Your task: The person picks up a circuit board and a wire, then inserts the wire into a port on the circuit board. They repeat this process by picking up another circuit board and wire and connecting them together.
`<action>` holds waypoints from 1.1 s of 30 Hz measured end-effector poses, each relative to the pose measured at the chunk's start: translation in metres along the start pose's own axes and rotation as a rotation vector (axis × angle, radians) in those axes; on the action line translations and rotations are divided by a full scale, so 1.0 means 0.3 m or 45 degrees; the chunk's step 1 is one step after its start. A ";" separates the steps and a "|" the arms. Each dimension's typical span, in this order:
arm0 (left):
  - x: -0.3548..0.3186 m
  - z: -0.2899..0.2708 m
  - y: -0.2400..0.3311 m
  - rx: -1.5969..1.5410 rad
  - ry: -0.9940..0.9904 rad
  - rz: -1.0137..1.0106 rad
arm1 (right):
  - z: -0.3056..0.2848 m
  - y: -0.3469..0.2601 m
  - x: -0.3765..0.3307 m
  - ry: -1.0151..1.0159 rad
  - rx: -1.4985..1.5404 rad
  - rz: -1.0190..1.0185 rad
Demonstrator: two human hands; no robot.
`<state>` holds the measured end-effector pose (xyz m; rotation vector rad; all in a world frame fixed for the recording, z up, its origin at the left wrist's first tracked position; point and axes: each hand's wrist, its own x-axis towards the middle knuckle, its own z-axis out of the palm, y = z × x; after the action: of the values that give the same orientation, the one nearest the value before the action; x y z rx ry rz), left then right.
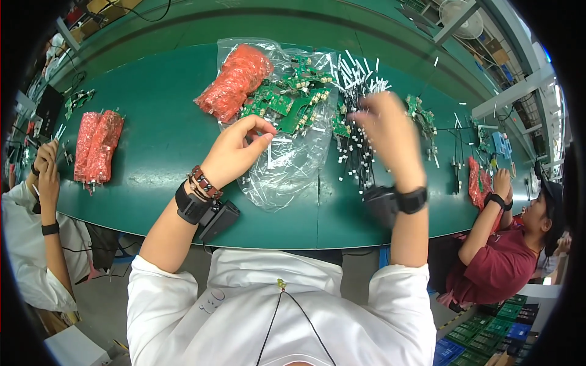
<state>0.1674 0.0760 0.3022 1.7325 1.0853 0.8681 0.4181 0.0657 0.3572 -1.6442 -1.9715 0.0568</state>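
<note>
Across mid-frame, holds left hand (235, 148) beside flat green circuit boards (279, 102), blurred right hand (389, 127) over thin black white-tipped cables (354, 154); cannot tell either grip.

Circuit boards (299, 114), cables (354, 149) and co-workers (495, 267) along a green bench (162, 128) show an electronics workshop.

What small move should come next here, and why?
Perhaps the right hand should pinch one of the thin black cables with white ends: it appears blurred just over them, while the left hand is near the flat green circuit boards.
</note>
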 end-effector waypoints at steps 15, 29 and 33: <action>0.009 0.004 -0.015 -0.195 -0.008 -0.041 | 0.156 -0.080 0.148 0.424 0.092 -0.737; -0.073 0.020 0.069 -0.779 -0.451 -0.143 | 0.063 -0.097 -0.048 -0.185 1.256 0.001; -0.073 0.010 0.082 -0.938 -0.479 -0.277 | -0.032 0.141 -0.004 0.107 0.236 0.046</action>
<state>0.1693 0.0493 0.3216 1.0735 0.5769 0.6523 0.4602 0.0719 0.3488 -1.5371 -1.8163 0.1758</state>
